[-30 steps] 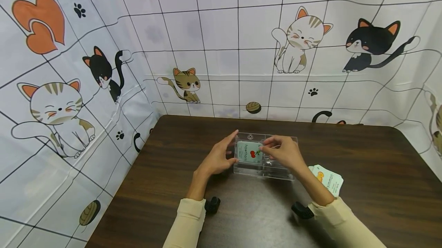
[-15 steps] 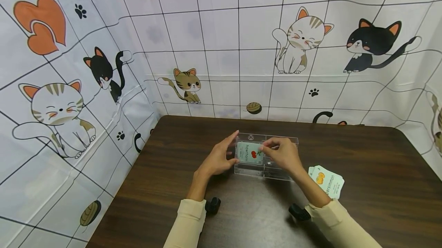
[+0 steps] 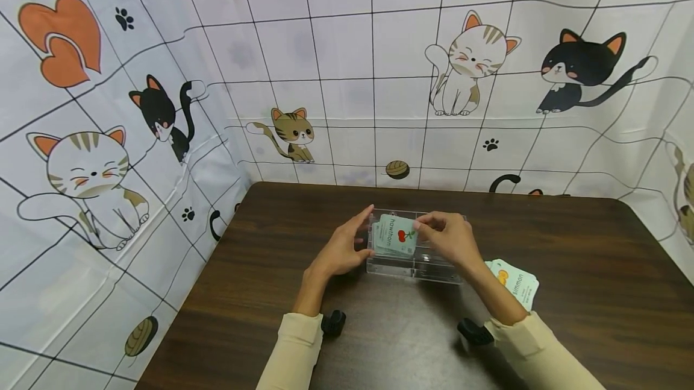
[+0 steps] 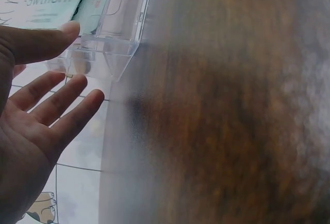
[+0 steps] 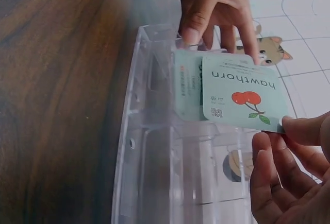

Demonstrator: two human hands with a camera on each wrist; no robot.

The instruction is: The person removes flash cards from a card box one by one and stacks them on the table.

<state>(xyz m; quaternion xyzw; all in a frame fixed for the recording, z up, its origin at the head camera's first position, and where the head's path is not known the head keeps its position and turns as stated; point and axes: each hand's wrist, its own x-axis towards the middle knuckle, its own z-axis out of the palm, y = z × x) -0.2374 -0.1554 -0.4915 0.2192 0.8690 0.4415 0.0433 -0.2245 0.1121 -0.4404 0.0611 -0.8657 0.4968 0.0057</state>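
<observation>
Bottom of frame: two cream fabric sleeves. Lower right of centre: loose pile of pale-green cards on dark-brown wood-grain table. Centre: right hand pinches, thumb against fingers, the right edge of a pale-green rounded-square "hawthorn" card, held askew over the left section of a clear plastic divided case. Left hand at the case's left end, fingers extended, gripping nothing; thumb contact uncertain. Top: white cat-print cloth.
</observation>
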